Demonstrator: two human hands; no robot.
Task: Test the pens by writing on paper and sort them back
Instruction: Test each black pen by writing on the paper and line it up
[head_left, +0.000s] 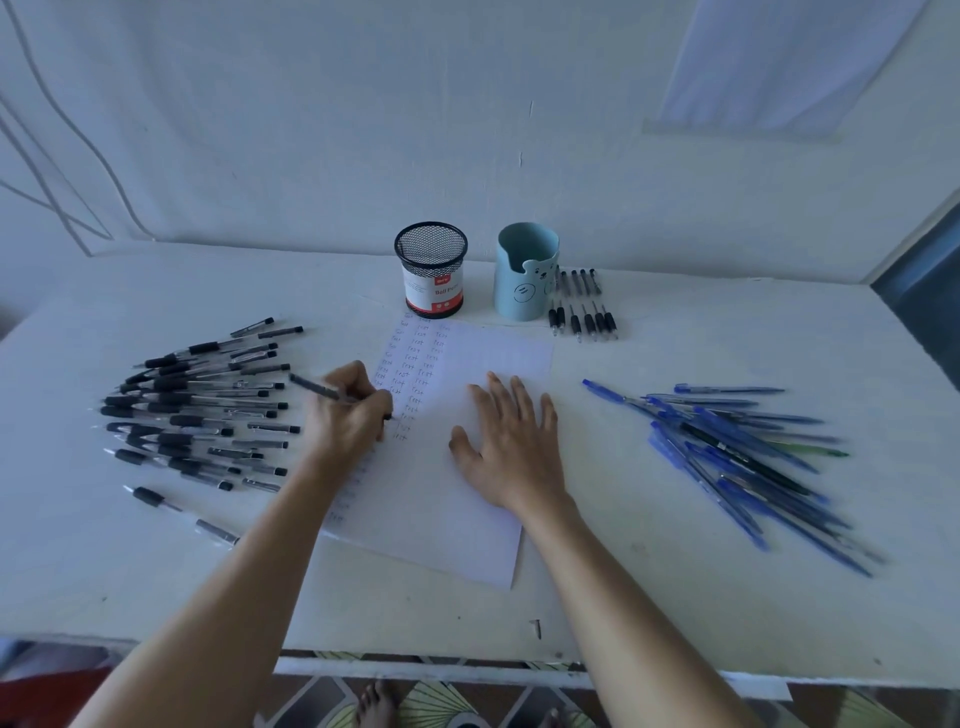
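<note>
Left grip (348, 415) holds one pen (314, 387); perhaps eleven pens (589, 323) beside blue cup (522, 291).

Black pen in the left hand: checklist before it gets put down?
1. Left hand grips the black pen: ok.
2. Pen tip down on the paper: ok.
3. Fresh mark from this pen: cannot tell, the hand hides it.
4. Right hand flat on the paper, steadying it: ok.
5. Mesh cup and bear cup upright: ok.
6. Black pen pile apart from blue pen pile: ok.
</note>
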